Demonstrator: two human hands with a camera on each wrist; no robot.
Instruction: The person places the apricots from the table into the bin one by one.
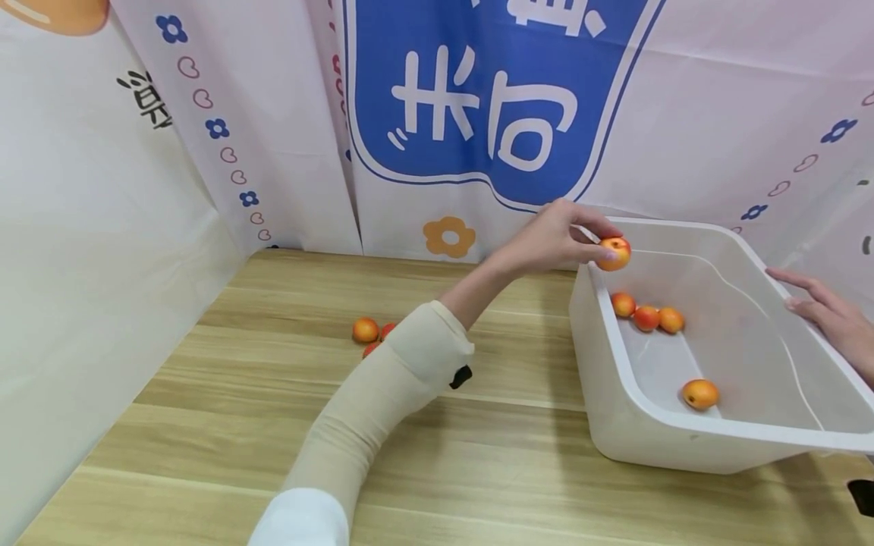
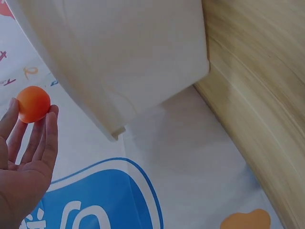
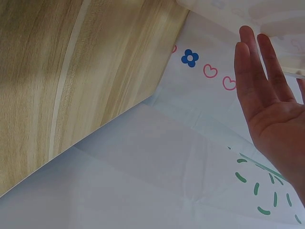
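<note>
My left hand [image 1: 556,239] pinches a small red-and-yellow fruit [image 1: 614,254] between thumb and fingertips, over the left rim of a white plastic bin [image 1: 617,345]. In the left wrist view that fruit [image 2: 34,104] looks plain orange at the fingertips. Several similar fruits lie on the bin floor: a cluster of three [image 1: 646,318] near the left wall and a single fruit [image 1: 700,394] closer to the front. My right hand [image 1: 829,318] rests on the bin's right rim; the right wrist view shows its fingers [image 3: 274,71] straight and spread beside the bin.
More fruits [image 1: 365,330] lie on the wooden table [image 1: 273,394] left of the bin, partly hidden by my left sleeve [image 1: 382,394]. Printed white cloth [image 1: 287,189] hangs behind and at the sides of the table. The bin stands at the table's right side.
</note>
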